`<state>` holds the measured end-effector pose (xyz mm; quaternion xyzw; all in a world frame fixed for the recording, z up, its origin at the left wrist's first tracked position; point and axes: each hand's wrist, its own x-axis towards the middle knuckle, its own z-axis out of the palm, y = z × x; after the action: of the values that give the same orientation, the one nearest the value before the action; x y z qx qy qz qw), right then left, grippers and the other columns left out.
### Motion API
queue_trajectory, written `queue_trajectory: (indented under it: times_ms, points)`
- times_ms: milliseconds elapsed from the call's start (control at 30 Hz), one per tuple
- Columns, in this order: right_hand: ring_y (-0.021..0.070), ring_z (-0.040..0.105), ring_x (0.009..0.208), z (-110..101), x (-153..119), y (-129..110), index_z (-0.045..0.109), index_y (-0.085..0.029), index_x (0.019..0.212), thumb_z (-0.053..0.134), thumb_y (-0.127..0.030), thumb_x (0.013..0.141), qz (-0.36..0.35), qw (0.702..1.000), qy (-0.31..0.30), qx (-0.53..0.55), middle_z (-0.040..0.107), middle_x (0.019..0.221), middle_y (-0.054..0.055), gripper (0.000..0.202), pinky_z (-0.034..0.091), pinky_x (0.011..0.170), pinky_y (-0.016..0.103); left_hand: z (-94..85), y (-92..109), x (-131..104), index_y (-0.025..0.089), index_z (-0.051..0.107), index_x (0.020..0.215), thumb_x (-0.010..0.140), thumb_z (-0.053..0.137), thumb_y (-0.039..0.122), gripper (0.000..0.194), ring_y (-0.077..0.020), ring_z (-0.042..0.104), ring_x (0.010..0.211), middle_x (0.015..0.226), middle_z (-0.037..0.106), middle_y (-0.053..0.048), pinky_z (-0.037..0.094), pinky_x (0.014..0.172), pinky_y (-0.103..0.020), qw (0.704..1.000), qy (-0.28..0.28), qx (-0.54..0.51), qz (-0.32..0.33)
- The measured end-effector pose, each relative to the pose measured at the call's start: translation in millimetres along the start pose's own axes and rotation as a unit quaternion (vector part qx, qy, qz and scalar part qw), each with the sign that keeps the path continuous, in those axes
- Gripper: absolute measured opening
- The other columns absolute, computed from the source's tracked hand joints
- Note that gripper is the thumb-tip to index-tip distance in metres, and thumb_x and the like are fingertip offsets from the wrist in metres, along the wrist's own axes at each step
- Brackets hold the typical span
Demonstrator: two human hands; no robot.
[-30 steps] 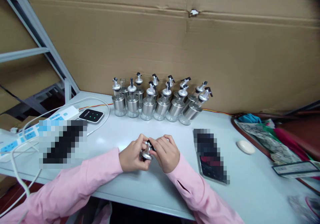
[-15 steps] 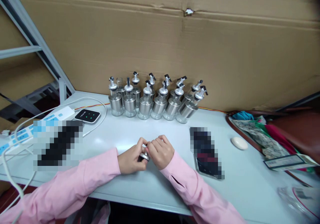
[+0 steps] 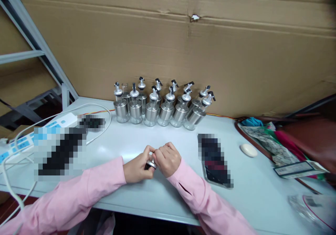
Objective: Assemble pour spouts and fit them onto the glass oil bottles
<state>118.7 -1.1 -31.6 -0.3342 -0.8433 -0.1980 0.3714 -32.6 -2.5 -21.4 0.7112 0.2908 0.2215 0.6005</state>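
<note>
Near the table's front, my left hand is closed on a small silver and black pourer top. My right hand is pressed up against it, fingers curled at the upper end of the same pourer top; the part between the fingertips is hidden. Behind the hands, several glass bottles with steel bands stand in two rows, most with silver and black pourers on them. One bottle at the back left has an open neck without a pourer.
A blurred dark phone lies right of my hands, with a white oval object beyond it. A power strip with cables and a dark blurred item are at left. Cardboard rises behind the table.
The camera view has shifted slightly, so the bottles and right-side objects appear a little more to the left. Both hands keep nearly the same pose around the pourer top.
</note>
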Motion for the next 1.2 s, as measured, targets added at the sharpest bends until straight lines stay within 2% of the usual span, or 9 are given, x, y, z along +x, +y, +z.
queue_trajectory:
  times_ms: [133,333,600,733,867,933,1100,1200]
  points:
    - [0.0125,0.038,0.046,0.3,-1.3,0.1,0.045,-0.018,0.056,0.028,-0.017,0.093,0.005,1.0,-0.005,0.011,0.043,0.048,-0.001,0.041,0.029,0.056,0.028,-0.1,-3.2,-0.5,0.02,0.028,0.087,0.061,0.043,0.006,0.033,-0.0042,0.029,0.05,0.064,0.038,0.01,0.023,0.047,-0.017,0.999,-0.011,-0.035,-0.001]
    - [0.0119,0.038,0.044,3.2,-3.5,0.0,0.043,-0.019,0.056,0.026,-0.018,0.095,0.016,0.999,-0.007,0.026,0.043,0.046,-0.002,0.042,0.03,0.056,0.027,-2.2,-13.9,1.1,0.022,0.026,0.087,0.065,0.041,0.009,0.03,-0.0014,0.037,0.032,0.06,0.044,0.012,0.028,0.034,-0.012,0.978,-0.078,-0.193,-0.009]
    - [0.0114,0.04,0.042,6.2,-3.5,-3.3,0.044,-0.019,0.054,0.02,-0.019,0.096,0.038,0.999,-0.009,0.035,0.046,0.043,-0.002,0.048,0.031,0.054,0.025,-8.6,-22.5,6.8,0.021,0.027,0.084,0.071,0.053,0.016,0.03,-0.0035,0.048,0.034,0.06,0.052,0.01,0.036,0.033,-0.012,0.949,-0.139,-0.283,-0.007]
    - [0.0106,0.04,0.041,4.6,-1.5,-2.8,0.045,-0.019,0.054,0.019,-0.02,0.096,0.038,0.998,-0.008,0.043,0.047,0.043,-0.002,0.049,0.031,0.053,0.024,-11.8,-23.6,7.9,0.021,0.028,0.084,0.067,0.058,0.017,0.035,-0.0042,0.046,0.033,0.059,0.053,0.009,0.034,0.032,-0.012,0.942,-0.156,-0.297,-0.029]
    - [0.0108,0.039,0.042,0.7,0.4,2.3,0.048,-0.018,0.056,0.025,-0.039,0.095,0.028,0.998,-0.002,0.056,0.046,0.043,-0.002,0.05,0.028,0.052,0.025,-14.2,-18.5,6.7,0.021,0.029,0.086,0.06,0.057,0.013,0.039,-0.0017,0.032,0.03,0.051,0.048,0.011,0.023,0.03,-0.01,0.922,-0.173,-0.339,-0.073]
    - [0.011,0.039,0.043,-1.1,0.1,5.4,0.051,-0.018,0.058,0.022,-0.05,0.092,0.033,0.997,-0.023,0.067,0.047,0.046,-0.001,0.055,0.026,0.051,0.026,-14.7,-16.4,5.7,0.021,0.03,0.088,0.058,0.059,0.015,0.042,-0.0013,0.025,0.032,0.048,0.045,0.011,0.018,0.03,-0.01,0.917,-0.165,-0.356,-0.073]
    - [0.0101,0.038,0.043,-2.9,-4.2,7.1,0.057,-0.018,0.065,0.017,-0.055,0.091,0.044,0.991,-0.114,0.063,0.05,0.054,0.001,0.06,0.022,0.049,0.025,-15.1,-13.7,4.8,0.019,0.038,0.09,0.062,0.067,0.027,0.041,-0.0033,0.027,0.032,0.044,0.043,0.011,0.018,0.031,-0.013,0.932,-0.157,-0.317,-0.078]
    - [0.0101,0.038,0.041,-3.2,-5.8,2.6,0.058,-0.019,0.066,0.02,-0.051,0.092,0.03,0.991,-0.124,0.044,0.053,0.054,0.0,0.056,0.02,0.047,0.026,-15.2,-8.7,5.7,0.016,0.047,0.082,0.067,0.06,0.021,0.02,-0.0053,0.036,0.03,0.041,0.045,0.009,0.025,0.032,-0.015,0.954,-0.159,-0.232,-0.105]
